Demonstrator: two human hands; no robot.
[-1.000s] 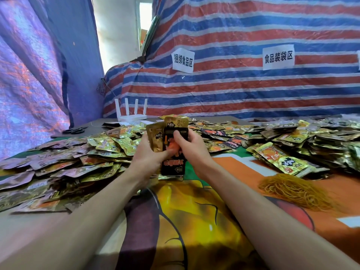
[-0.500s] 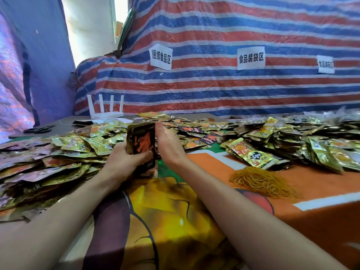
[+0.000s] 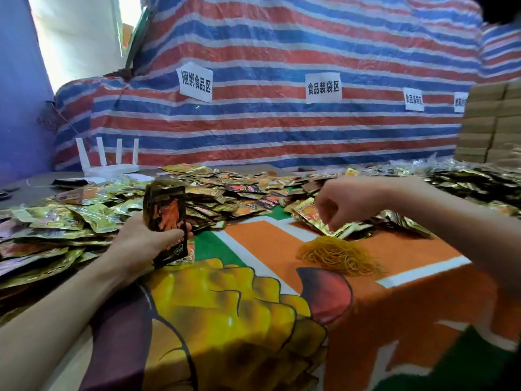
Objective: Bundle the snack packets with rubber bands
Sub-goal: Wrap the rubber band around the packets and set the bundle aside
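The left hand (image 3: 141, 244) has its grip wrapped around a stack of snack packets (image 3: 166, 213), standing up on the table (image 3: 267, 244). The right hand (image 3: 342, 203) hangs just above the rubber bands (image 3: 338, 255), fingers curled down; I cannot tell its grip.

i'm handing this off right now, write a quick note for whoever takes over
Left grip holds a stack of snack packets upright over the cloth; no band visible on it.
Right grip hangs just above the rubber band pile, not touching it, fingers loosely curled, holding nothing visible.
Loose packets lie heaped at the left and across the back.
Done: one stack gathered.
Left: pick a band, wrap the stack, set it aside, repeat with the loose packets.
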